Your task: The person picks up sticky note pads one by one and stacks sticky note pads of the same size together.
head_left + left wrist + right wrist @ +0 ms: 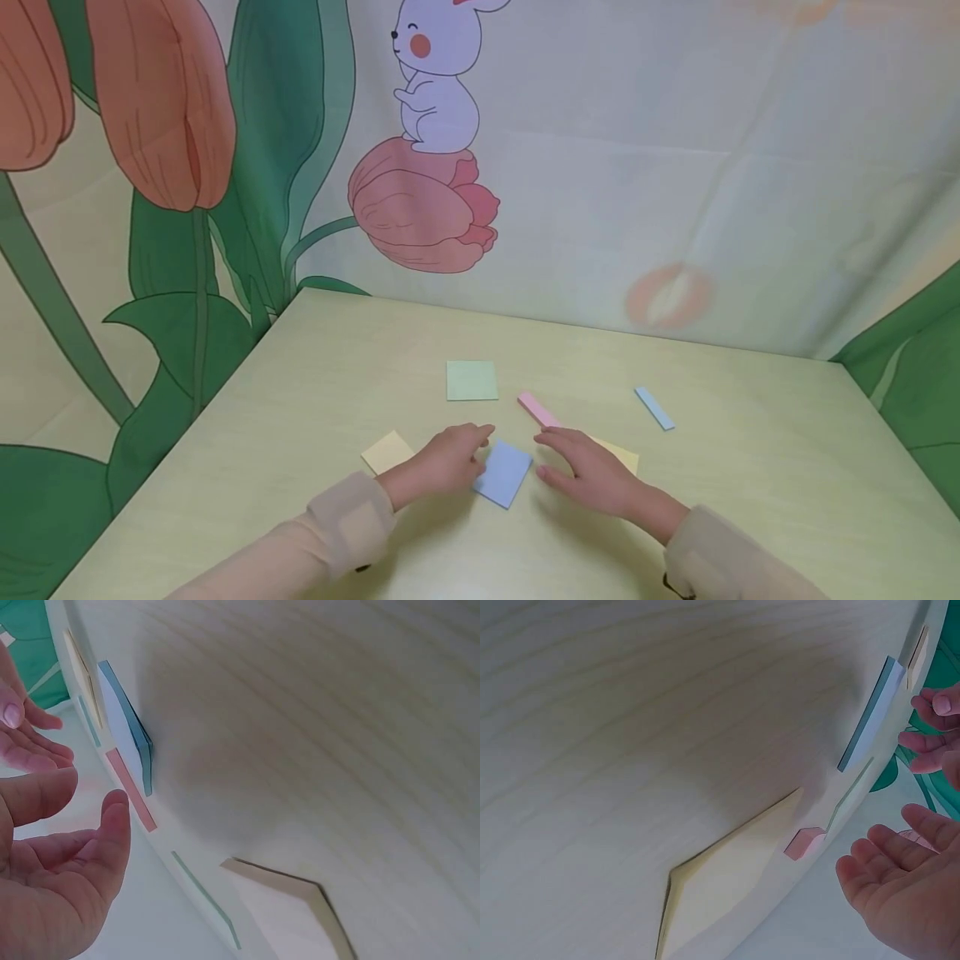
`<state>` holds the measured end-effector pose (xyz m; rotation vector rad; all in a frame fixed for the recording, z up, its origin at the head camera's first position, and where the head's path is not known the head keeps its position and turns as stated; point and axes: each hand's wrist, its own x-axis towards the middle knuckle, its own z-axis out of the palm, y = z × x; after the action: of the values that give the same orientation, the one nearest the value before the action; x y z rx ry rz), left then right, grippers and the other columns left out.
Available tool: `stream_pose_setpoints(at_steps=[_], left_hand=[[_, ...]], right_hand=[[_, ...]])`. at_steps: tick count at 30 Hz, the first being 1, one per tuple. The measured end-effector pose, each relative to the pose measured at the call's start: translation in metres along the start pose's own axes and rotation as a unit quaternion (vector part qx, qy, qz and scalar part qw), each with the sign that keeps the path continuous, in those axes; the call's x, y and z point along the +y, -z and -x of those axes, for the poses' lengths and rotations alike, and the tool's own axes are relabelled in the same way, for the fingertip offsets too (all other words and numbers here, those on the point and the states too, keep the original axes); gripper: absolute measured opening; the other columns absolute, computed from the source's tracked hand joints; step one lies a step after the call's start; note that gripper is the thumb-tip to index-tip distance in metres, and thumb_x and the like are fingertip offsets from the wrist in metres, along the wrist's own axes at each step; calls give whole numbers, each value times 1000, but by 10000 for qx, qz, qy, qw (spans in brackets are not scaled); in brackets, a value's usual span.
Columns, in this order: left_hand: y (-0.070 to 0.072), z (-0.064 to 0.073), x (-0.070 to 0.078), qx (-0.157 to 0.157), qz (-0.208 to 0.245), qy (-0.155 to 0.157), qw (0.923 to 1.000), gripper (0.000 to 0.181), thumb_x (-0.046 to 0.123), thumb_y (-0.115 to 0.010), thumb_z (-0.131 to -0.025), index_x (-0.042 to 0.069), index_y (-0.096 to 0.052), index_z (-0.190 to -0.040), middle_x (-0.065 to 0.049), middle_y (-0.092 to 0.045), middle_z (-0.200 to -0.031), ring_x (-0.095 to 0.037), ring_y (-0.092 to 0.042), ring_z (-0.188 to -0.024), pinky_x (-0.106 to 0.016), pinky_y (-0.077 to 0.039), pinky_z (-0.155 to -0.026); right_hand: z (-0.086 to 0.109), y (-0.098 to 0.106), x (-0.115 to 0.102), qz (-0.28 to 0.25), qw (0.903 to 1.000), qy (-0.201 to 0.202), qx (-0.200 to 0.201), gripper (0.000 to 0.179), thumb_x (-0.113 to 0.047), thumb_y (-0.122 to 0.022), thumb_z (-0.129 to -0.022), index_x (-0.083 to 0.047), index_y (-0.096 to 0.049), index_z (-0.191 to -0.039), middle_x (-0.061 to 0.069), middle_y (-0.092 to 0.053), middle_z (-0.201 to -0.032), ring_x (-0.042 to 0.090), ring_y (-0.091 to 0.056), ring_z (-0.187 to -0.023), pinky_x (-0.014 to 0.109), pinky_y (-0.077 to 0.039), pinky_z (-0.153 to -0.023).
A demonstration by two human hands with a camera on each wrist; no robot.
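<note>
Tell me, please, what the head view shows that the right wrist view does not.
Only the head view shows the light blue strip, the printed rabbit and the sleeves. Only the right wrist view shows the palm of the right hand and the near edge of the right yellow pad, covered in the head view. Both show that hand and pad partly, plus the left hand, blue pad, pink strip, green pad and left yellow pad.

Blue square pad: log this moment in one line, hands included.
blue square pad: lying on table | left hand: empty, by pad's left side | right hand: empty, by pad's right side
</note>
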<state>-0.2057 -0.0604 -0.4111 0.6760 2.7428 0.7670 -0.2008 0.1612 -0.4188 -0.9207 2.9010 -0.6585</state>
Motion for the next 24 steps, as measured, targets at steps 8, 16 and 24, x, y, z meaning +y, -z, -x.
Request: stream_pose_setpoints(at_steps=[8,16,24], left_hand=[[-1,-5,-1,23,238,106,9997,47,4,-55,-81,-5,-43,-125,-17,-58,-111,-23,-57,-95,-34,-46,-80],[-7,-11,-3,116,356,82,9993,46,2,-55,-80,-5,-45,-124,-17,-60,-109,-19,-57,-86,-29,-46,-73],[-12,-12,-3,263,429,-34,9987,16,-1,-54,-78,-5,-55,-93,3,-30,-57,-10,-32,-55,-19,-30,-52]], right_hand=[[-9,-2,-2,-430,9982,-337,238,34,-19,-56,-85,-2,-55,-115,11,-57,-117,28,-51,-111,43,-39,-94],[-18,-9,-6,-689,9903,-1141,402,29,-14,-60,-80,-1,-60,-106,8,-63,-96,19,-58,-81,31,-48,-71],[-24,-14,-11,-952,9805,-1684,354,26,-12,-61,-78,1,-62,-100,4,-59,-70,12,-48,-59,23,-41,-53]])
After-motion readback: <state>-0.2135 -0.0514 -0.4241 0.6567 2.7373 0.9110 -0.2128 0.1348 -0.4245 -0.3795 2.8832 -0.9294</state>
